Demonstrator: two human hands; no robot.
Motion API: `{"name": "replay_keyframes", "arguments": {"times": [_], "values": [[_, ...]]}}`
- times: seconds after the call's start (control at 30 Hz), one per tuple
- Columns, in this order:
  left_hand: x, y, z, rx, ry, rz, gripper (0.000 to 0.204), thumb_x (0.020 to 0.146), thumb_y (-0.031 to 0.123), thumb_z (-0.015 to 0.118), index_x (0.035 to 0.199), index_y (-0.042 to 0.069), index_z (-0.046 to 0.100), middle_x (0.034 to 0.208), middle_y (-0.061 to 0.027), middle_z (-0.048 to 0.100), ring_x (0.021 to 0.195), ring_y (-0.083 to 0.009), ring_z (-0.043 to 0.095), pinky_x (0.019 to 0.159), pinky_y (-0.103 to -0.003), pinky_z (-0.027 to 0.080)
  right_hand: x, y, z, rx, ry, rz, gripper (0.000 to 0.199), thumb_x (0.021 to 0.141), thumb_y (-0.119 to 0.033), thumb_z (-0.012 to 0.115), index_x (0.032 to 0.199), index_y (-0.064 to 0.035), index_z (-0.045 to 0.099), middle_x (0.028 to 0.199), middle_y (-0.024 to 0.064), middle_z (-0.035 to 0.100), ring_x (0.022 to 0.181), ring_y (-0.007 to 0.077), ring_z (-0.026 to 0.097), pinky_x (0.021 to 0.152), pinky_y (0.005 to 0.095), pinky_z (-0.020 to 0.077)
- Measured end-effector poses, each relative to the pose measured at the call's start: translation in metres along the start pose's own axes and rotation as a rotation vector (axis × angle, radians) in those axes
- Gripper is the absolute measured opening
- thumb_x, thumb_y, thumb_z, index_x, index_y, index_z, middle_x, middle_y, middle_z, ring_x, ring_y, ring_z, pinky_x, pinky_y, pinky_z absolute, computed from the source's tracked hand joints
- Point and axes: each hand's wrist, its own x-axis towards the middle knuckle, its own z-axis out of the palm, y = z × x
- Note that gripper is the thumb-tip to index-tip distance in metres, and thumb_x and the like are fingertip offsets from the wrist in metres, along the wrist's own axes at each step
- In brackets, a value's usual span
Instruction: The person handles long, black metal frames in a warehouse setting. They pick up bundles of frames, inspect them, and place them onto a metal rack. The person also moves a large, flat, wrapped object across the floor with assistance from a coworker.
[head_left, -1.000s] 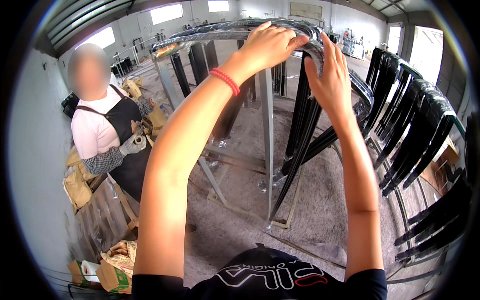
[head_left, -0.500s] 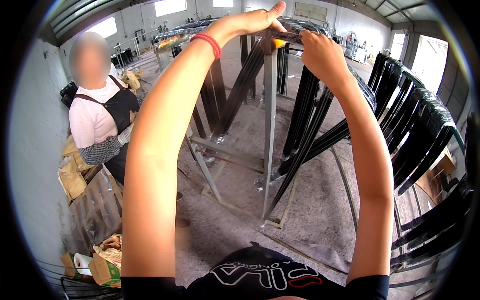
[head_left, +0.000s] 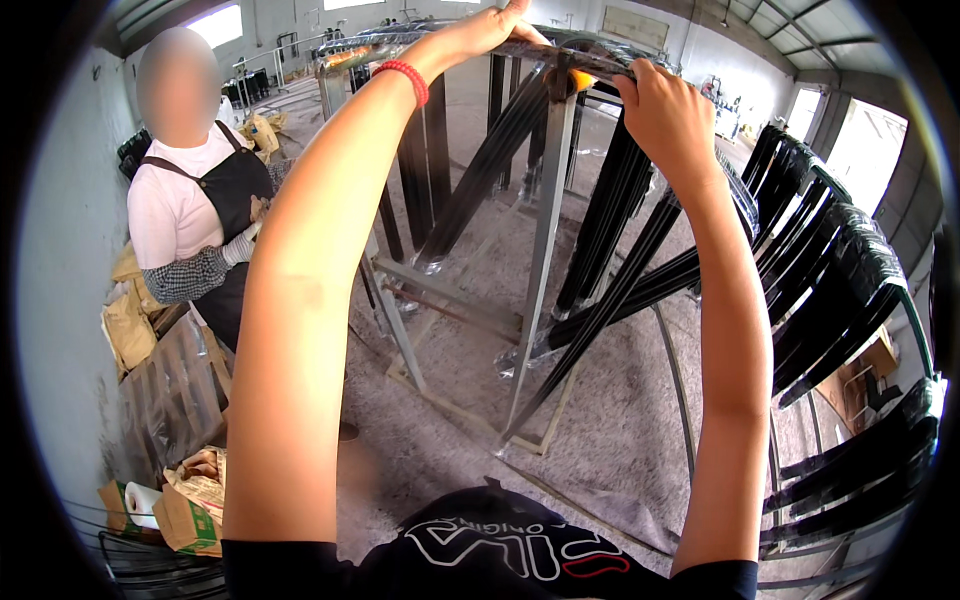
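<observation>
Both my arms reach up and forward to a bundle of black strips or tubes (head_left: 600, 62), partly wrapped in clear plastic, lying across the top of a grey metal rack (head_left: 548, 225). At the bundle's near side, my left hand (head_left: 485, 32) has its thumb raised apart and its fingers stretched along the top. To the right, my right hand (head_left: 672, 115) has curled fingers closed on the bundle's near edge. A small yellow-orange piece (head_left: 580, 80) shows at the rack post's top, between my hands. Long black lengths (head_left: 610, 215) hang and slant below.
A person in a dark apron (head_left: 215, 185) stands at the left by the wall. Brown paper sacks (head_left: 130, 320) and an open carton (head_left: 190, 515) lie nearby. More black bundles (head_left: 850, 280) hang from racks on the right. Rack legs and base bars stand on the concrete floor.
My right hand has shifted slightly right and down, my left hand slightly left and up, so they are farther apart. The view has tilted a little.
</observation>
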Motion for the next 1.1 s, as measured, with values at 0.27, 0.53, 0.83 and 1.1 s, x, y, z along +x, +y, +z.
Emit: {"name": "replay_keyframes", "arguments": {"times": [0.27,0.53,0.83,1.1], "values": [[-0.005,-0.023,0.005,0.175,0.193,0.100,0.078,0.082,0.063,0.012,0.098,0.005,0.063,0.103,-0.0097,0.059,0.104,-0.0224,0.050,0.098,-0.037,0.029,0.001,-0.001,0.000,0.006,-0.006,0.023,0.015,0.079,-0.020,0.054,0.077,-0.0051,0.054,0.070,0.0076,0.060,0.063,0.0252,0.060,0.052,0.0355,0.0465],[-0.008,-0.053,0.016,0.278,0.253,0.373,0.043,0.088,0.039,0.041,0.099,0.001,0.057,0.092,-0.0088,0.059,0.091,-0.0164,0.054,0.082,-0.028,0.040,-0.004,-0.010,0.003,-0.009,0.071,0.038,0.011,0.077,-0.016,0.054,0.073,-0.0049,0.055,0.068,0.0090,0.060,0.064,0.0249,0.060,0.053,0.0349,0.0464],[0.003,-0.067,0.024,0.178,0.483,0.541,0.018,0.081,0.023,0.056,0.084,0.007,0.061,0.073,-0.0098,0.061,0.066,-0.0247,0.059,0.061,-0.031,0.045,-0.002,-0.018,-0.006,-0.043,0.048,0.071,0.012,0.079,-0.019,0.054,0.076,-0.0066,0.052,0.071,0.0065,0.059,0.065,0.0238,0.060,0.054,0.0352,0.0464],[0.005,-0.064,0.041,0.322,0.683,0.571,0.031,0.082,0.039,0.047,0.082,0.011,0.059,0.073,-0.0034,0.057,0.076,-0.0233,0.049,0.073,-0.034,0.038,-0.005,-0.025,0.001,-0.002,0.116,0.216,0.010,0.077,-0.017,0.057,0.078,-0.0071,0.056,0.073,0.0047,0.058,0.069,0.0225,0.058,0.061,0.0336,0.0458]]}}
